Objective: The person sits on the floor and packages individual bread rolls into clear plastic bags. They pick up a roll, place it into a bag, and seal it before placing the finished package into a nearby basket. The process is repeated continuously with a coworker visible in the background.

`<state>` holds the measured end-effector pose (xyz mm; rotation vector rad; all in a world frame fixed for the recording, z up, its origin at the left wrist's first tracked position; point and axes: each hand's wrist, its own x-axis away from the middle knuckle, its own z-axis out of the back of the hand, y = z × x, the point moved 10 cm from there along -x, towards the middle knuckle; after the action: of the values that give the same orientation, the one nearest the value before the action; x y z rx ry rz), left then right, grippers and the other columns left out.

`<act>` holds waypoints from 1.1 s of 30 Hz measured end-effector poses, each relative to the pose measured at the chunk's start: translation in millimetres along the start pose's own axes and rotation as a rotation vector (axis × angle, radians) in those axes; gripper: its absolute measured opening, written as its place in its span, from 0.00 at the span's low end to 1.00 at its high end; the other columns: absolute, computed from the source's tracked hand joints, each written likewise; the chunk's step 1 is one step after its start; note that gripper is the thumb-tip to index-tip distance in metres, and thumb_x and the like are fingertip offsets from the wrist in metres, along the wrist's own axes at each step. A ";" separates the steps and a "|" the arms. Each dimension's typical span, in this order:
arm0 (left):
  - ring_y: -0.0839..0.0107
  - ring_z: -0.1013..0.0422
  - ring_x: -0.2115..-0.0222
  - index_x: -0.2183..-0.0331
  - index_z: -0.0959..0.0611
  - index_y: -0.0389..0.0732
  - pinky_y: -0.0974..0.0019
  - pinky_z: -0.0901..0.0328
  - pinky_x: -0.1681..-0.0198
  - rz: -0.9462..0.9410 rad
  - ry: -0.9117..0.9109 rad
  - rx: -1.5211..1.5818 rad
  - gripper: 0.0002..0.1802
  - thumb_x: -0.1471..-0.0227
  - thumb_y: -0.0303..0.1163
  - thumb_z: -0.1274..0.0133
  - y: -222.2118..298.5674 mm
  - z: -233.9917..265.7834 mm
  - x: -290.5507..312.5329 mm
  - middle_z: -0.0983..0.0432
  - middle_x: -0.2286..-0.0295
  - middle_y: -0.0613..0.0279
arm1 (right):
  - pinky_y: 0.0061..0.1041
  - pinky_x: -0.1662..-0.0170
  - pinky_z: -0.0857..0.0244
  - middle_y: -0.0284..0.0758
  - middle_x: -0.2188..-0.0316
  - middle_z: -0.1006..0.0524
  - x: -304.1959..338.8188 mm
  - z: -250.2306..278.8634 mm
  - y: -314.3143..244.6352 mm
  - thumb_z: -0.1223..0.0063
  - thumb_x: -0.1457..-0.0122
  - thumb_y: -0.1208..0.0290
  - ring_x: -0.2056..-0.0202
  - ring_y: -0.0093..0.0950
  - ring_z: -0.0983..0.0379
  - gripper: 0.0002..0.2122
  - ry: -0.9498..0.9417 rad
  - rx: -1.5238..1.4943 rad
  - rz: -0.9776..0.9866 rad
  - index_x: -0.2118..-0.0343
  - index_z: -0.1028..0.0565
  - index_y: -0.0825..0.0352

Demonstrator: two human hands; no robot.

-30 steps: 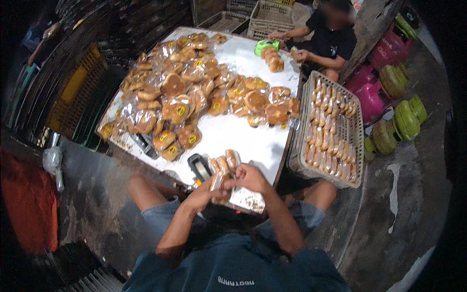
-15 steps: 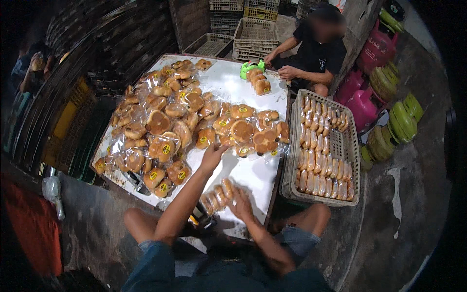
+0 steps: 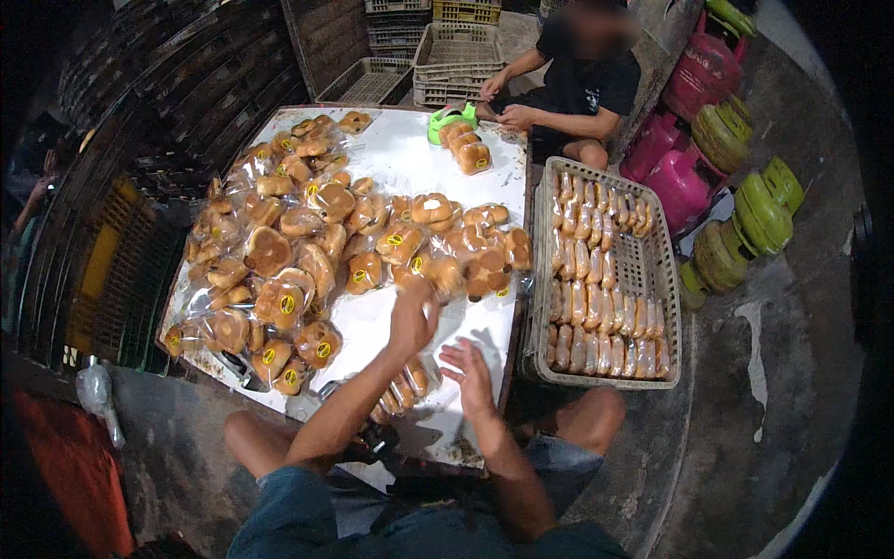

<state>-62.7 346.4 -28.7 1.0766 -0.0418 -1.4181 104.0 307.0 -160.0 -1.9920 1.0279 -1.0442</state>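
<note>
In the head view, the pack of small wrapped rolls (image 3: 402, 389) is no longer touched by the right hand (image 3: 473, 380), by which it was held half a second ago; it is now left lying on the near part of the white tabletop (image 3: 396, 144), partly covered by the left forearm. The right hand is held just beside the pack, on its right, with the fingers spread and nothing gripped. The left hand (image 3: 414, 320) is stretched out past the pack, as it was in the previous frame, its fingertips brought to a wrapped bun (image 3: 447, 278) at the near edge of the bun pile (image 3: 279, 252). Whether that bun is pinched or only touched cannot be told, since the fingertips are blurred and turned away. The whole scene is shifted a little leftward from the earlier frame.

To the right of the tabletop, a plastic crate (image 3: 596, 381) is filled with rows of wrapped rolls (image 3: 610, 307). Near the far edge, more buns (image 3: 463, 147) are set beside a bright green object (image 3: 435, 128), and a co-worker (image 3: 582, 79) is seated behind.
</note>
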 end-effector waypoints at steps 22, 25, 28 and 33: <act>0.76 0.26 0.69 0.59 0.22 0.36 0.70 0.30 0.66 1.019 0.080 1.298 0.15 0.37 0.40 0.46 66.7 76.7 168.2 0.23 0.68 0.63 | 0.17 0.61 0.35 0.27 0.70 0.24 128.5 -65.6 -88.6 0.43 0.36 0.68 0.67 0.14 0.32 0.09 -0.260 0.431 0.271 0.65 0.23 0.70; 0.64 0.23 0.56 0.48 0.27 0.28 0.61 0.27 0.51 1.020 -0.029 1.392 0.27 0.35 0.44 0.51 90.8 76.8 173.6 0.21 0.58 0.51 | 0.17 0.64 0.35 0.27 0.72 0.24 127.8 -67.2 -90.1 0.42 0.36 0.69 0.70 0.14 0.33 0.08 -0.257 0.493 0.360 0.67 0.24 0.70; 0.62 0.25 0.53 0.46 0.29 0.27 0.61 0.28 0.49 1.007 -0.056 1.321 0.30 0.34 0.46 0.54 85.9 92.0 180.6 0.22 0.56 0.47 | 0.17 0.67 0.36 0.26 0.75 0.25 125.7 -68.2 -85.1 0.41 0.37 0.69 0.72 0.13 0.34 0.09 -0.287 0.559 0.350 0.70 0.26 0.70; 0.59 0.23 0.55 0.46 0.29 0.25 0.58 0.28 0.49 1.007 0.098 1.341 0.31 0.32 0.47 0.60 81.1 107.8 185.0 0.21 0.56 0.45 | 0.18 0.62 0.34 0.29 0.70 0.25 122.4 -51.6 -66.2 0.43 0.38 0.75 0.67 0.17 0.29 0.05 -0.049 0.767 0.287 0.62 0.25 0.69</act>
<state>-23.1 121.0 -22.3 1.7724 -1.4110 -0.2541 127.3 223.8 -39.4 -1.2043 0.7036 -1.0185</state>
